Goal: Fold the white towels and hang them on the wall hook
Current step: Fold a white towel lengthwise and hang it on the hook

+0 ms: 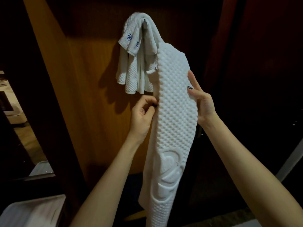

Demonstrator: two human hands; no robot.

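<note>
Dim, warm-brown wood panel (82,79) fills the wall ahead, with dark surfaces on either side. From where I stand, the wall hook (145,23) already carries a bunch of small towels (136,63), white waffle cloth with blue stitched motifs, draped over it and hanging loose.

Just to their right hangs the long towel (177,115), folded into a narrow strip that runs from near the hook down past the person's forearms. Whether its top is actually over the hook I cannot tell, since the small towels cover that spot.

The left hand (144,110) pinches the strip's left edge between thumb and curled fingers. The right hand (201,102) holds the opposite edge, thumb pressed on the front, forefinger straight up along the side, other fingers hidden behind the cloth.

It looks soft, thick and limp, light enough but bulky. I'd judge the folds will slide open unless both edges are held together, gripping high near the fold.

At the lower left sits a pale bin (32,210). Its contents can't be made out.
</note>
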